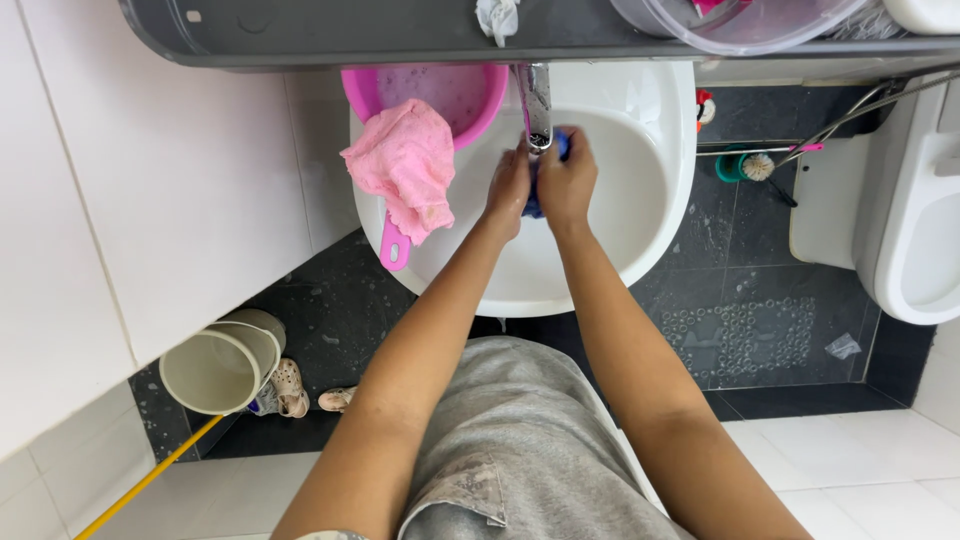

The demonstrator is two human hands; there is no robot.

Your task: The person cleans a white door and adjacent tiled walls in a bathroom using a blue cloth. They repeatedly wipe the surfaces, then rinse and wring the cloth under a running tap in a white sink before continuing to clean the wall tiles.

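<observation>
Over the white washbasin (pixel 660 215) both my hands meet under the chrome tap (pixel 538 105). My left hand (pixel 508 188) and my right hand (pixel 567 178) are closed together around a blue cloth (pixel 534 205), of which only small bits show between the fingers. A pink cloth (pixel 405 165) hangs over the basin's left rim, next to a pink dipper with a handle (pixel 450 95).
A grey shelf (pixel 330 35) runs above the basin with a clear plastic tub (pixel 740 25). On the dark floor stand a beige bucket (pixel 222 362), small sandals (pixel 290 385) and a toilet brush (pixel 745 165). A white toilet (pixel 915 230) is at the right.
</observation>
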